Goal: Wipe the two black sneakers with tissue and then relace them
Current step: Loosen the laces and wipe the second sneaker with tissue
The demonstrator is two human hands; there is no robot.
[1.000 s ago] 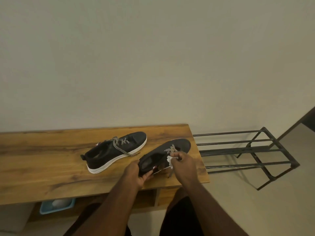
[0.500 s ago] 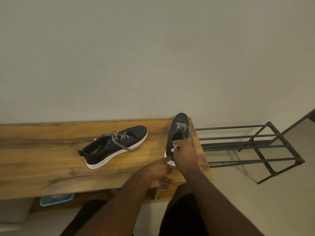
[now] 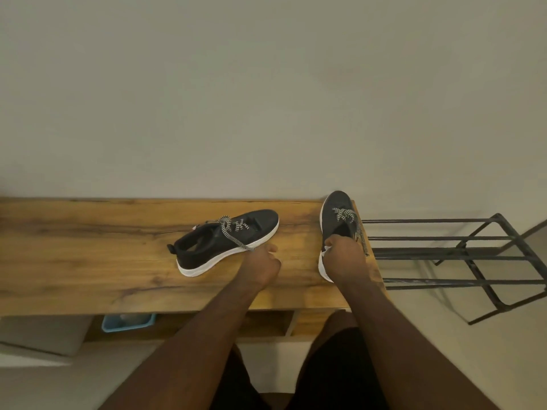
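Note:
Two black sneakers with white soles and speckled laces stand on the wooden bench (image 3: 88, 261). The first sneaker (image 3: 213, 247) lies mid-bench, toe pointing right and away. The second sneaker (image 3: 337, 214) stands at the bench's right end, toe toward the wall. My right hand (image 3: 344, 258) rests over its heel, closed on a white tissue (image 3: 325, 249) of which only a scrap shows. My left hand (image 3: 263, 263) hovers just right of the first sneaker, fingers loosely curled, holding nothing, close to the loose lace end.
A black metal shoe rack (image 3: 461, 250) stands right of the bench, close to the second sneaker. A light blue tray (image 3: 127, 322) sits on the shelf under the bench. A plain wall runs behind the bench. My knees are below the front edge.
The second sneaker was held in both hands, then set down at the bench's right end. My left hand let go and moved left toward the first sneaker.

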